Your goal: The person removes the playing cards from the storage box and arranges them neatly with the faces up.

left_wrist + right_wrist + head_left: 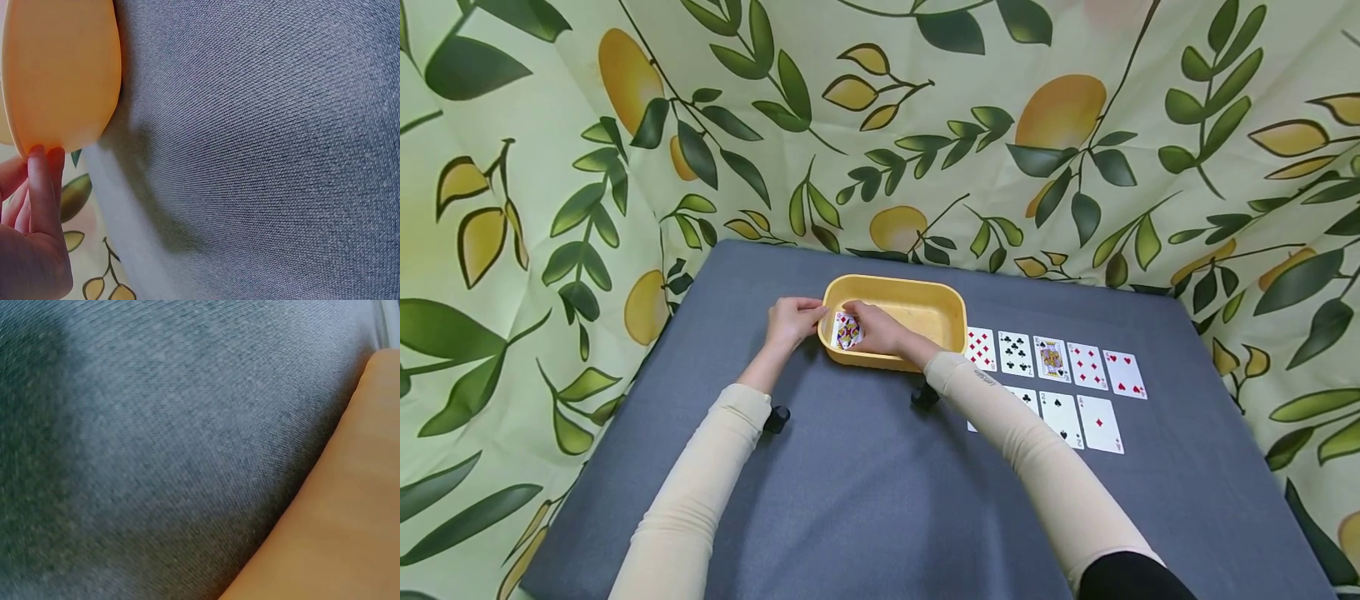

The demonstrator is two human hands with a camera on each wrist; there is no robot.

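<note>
A yellow plastic basin (925, 287) stands on the grey cloth-covered table. My left hand (793, 323) pinches its left end at the rim between thumb and fingers; in the left wrist view the fingertips of that hand (37, 212) meet the basin's edge (69, 69). My right hand (880, 329) reaches over the near rim into the basin. Its fingers hold a face-up playing card (847, 332), a court card, at the basin's left end. Whether more cards lie beneath it cannot be told. The right wrist view shows only the basin's outer wall (331, 519) and cloth, not the hand.
Right of the basin, face-up playing cards lie in two rows, among them a court card (1052, 359), a heart card (1124, 374) and a diamond card (1101, 423). My right sleeve (1015, 417) covers part of the near row. A leaf-patterned curtain (820, 108) hangs behind the table.
</note>
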